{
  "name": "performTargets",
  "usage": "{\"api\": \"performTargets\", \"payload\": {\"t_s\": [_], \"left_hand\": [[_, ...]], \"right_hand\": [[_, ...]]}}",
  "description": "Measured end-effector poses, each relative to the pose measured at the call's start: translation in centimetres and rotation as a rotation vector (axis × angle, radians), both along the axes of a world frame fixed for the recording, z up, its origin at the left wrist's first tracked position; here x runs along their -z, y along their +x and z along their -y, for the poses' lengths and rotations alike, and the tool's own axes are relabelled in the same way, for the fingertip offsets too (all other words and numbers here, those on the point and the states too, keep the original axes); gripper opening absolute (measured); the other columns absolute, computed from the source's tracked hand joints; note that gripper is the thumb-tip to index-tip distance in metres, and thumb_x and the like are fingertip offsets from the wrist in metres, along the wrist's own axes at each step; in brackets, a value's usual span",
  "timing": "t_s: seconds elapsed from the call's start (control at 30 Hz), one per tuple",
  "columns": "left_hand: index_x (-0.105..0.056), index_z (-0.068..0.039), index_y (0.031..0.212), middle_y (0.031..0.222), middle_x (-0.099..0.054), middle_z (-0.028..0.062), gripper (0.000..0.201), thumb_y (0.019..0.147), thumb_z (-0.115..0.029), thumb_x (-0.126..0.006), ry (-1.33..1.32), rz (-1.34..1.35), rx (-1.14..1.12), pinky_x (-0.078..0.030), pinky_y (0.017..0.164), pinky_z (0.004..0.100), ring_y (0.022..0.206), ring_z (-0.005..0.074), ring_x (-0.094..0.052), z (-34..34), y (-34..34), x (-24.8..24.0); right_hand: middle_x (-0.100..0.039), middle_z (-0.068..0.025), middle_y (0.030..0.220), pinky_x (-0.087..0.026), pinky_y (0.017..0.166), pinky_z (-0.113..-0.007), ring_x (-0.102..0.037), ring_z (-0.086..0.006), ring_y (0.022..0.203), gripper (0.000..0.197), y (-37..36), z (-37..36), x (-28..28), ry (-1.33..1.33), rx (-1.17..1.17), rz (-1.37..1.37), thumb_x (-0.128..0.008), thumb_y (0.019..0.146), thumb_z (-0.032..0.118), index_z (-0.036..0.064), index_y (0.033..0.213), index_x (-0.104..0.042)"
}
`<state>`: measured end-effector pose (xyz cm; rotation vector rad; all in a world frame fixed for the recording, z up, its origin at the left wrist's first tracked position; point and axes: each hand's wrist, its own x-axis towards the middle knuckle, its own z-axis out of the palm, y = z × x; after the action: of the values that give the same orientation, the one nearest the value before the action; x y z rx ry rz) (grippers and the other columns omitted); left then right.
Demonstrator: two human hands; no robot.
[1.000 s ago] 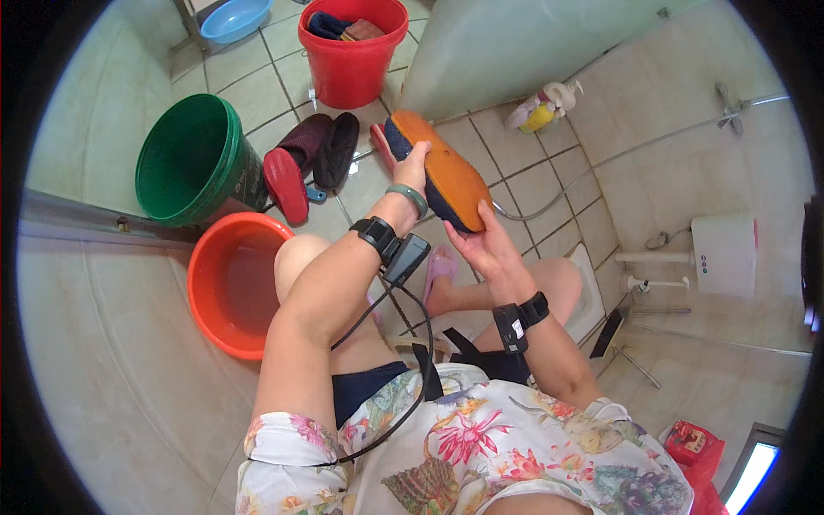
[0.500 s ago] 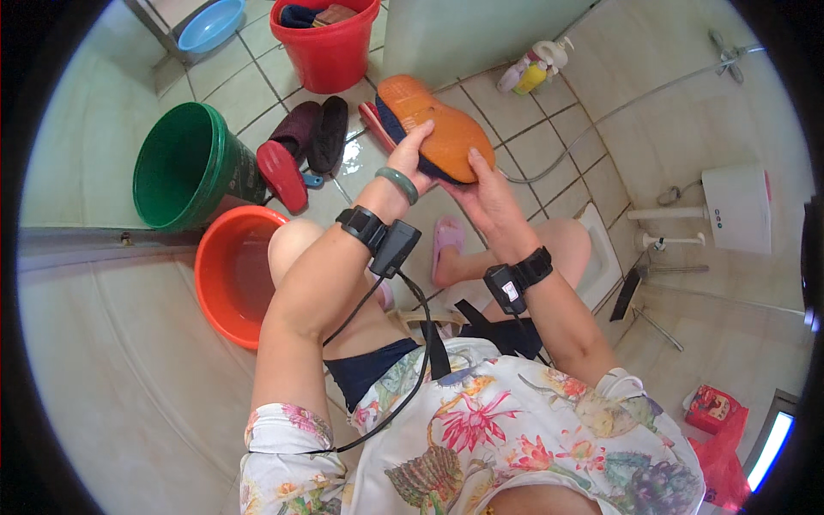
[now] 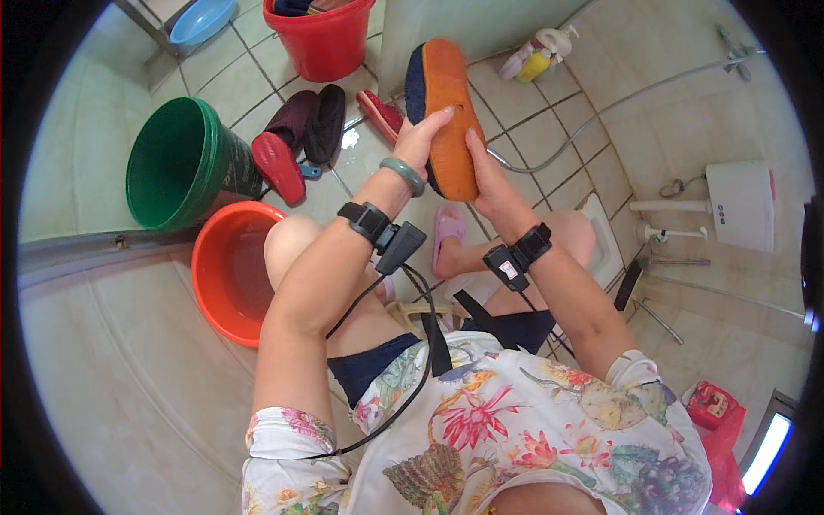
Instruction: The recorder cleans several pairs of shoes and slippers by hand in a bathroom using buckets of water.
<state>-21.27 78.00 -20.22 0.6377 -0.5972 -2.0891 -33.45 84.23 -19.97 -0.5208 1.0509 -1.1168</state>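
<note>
Both hands grip a slipper point(image 3: 451, 129) with an orange sole and a dark blue upper, held above the tiled floor. Its sole faces me, and its long side runs away from my body. My left hand point(image 3: 418, 144) is closed on its left edge, the thumb pressed on the sole. On the near right edge, my right hand point(image 3: 493, 178) is closed too, its thumb along the sole; the other fingers are hidden behind. Partly covered by the held slipper, a red slipper point(image 3: 380, 116) lies on the floor beyond my left hand.
To the left lie another red slipper point(image 3: 278, 168), dark slippers point(image 3: 324, 124) and a blue-handled object point(image 3: 311, 172). Around them stand a green bucket point(image 3: 206, 163), an orange basin point(image 3: 202, 275) and a red bucket point(image 3: 322, 51). Bottles point(image 3: 539, 56) and a shower hose point(image 3: 592, 129) are at right.
The slipper has been turned more upright and tilted sideways, its far end raised away from me. Both hands keep hold of it, and more of the red slipper behind shows.
</note>
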Motion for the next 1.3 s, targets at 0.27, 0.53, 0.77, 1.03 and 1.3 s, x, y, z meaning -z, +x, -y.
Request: {"api": "performTargets", "payload": {"t_s": [0.27,0.53,0.77,1.03,1.3], "left_hand": [[-0.058,0.003,0.102,0.092,-0.064,0.0134,0.032,0.076,-0.016,-0.06,0.192,-0.064,-0.09,-0.051,0.075,0.037,0.081,0.0243,-0.063,0.9,0.1,2.7],[-0.049,-0.006,0.122,0.114,-0.058,0.0095,0.051,0.085,-0.04,-0.059,0.022,0.039,0.032,-0.047,0.089,0.0381,0.104,0.0231,-0.057,1.4,0.7,1.6],[-0.048,-0.01,0.126,0.121,-0.055,0.0113,0.066,0.084,-0.06,-0.051,0.219,-0.107,0.015,-0.043,0.094,0.0424,0.108,0.0254,-0.054,2.1,1.7,0.8],[-0.057,0.005,0.111,0.105,-0.061,0.0245,0.068,0.087,-0.057,-0.044,0.045,0.638,-0.347,-0.044,0.087,0.0407,0.1,0.0353,-0.059,1.8,1.7,4.3],[-0.061,0.001,0.103,0.092,-0.06,0.0305,0.055,0.092,-0.048,-0.038,-0.257,1.047,-0.392,-0.044,0.082,0.0437,0.095,0.0435,-0.057,1.7,2.8,1.2]], "right_hand": [[-0.054,-0.0084,0.123,-0.046,0.091,-0.034,-0.056,-0.0195,0.107,0.054,1.8,0.6,0.2,0.092,0.134,0.046,-0.051,0.091,0.042,0.0064,0.13,-0.042],[-0.052,-0.007,0.126,-0.045,0.092,-0.034,-0.054,-0.0183,0.11,0.051,-0.3,-0.3,-0.5,0.118,0.015,0.04,-0.043,0.095,0.04,0.0082,0.135,-0.037],[-0.052,-0.0071,0.125,-0.046,0.091,-0.031,-0.055,-0.0164,0.109,0.05,-2.3,-4.9,-0.6,0.156,-0.153,-0.003,-0.041,0.096,0.039,0.0048,0.133,-0.038],[-0.055,-0.0069,0.122,-0.046,0.09,-0.03,-0.056,-0.0164,0.106,0.05,-1.0,-5.9,0.5,0.26,-0.251,0.016,-0.041,0.096,0.041,0.0036,0.129,-0.043],[-0.055,-0.0054,0.118,-0.047,0.087,-0.031,-0.056,-0.0158,0.102,0.048,0.8,-6.0,1.6,0.253,-0.221,0.056,-0.04,0.096,0.041,0.0058,0.129,-0.042]]}}
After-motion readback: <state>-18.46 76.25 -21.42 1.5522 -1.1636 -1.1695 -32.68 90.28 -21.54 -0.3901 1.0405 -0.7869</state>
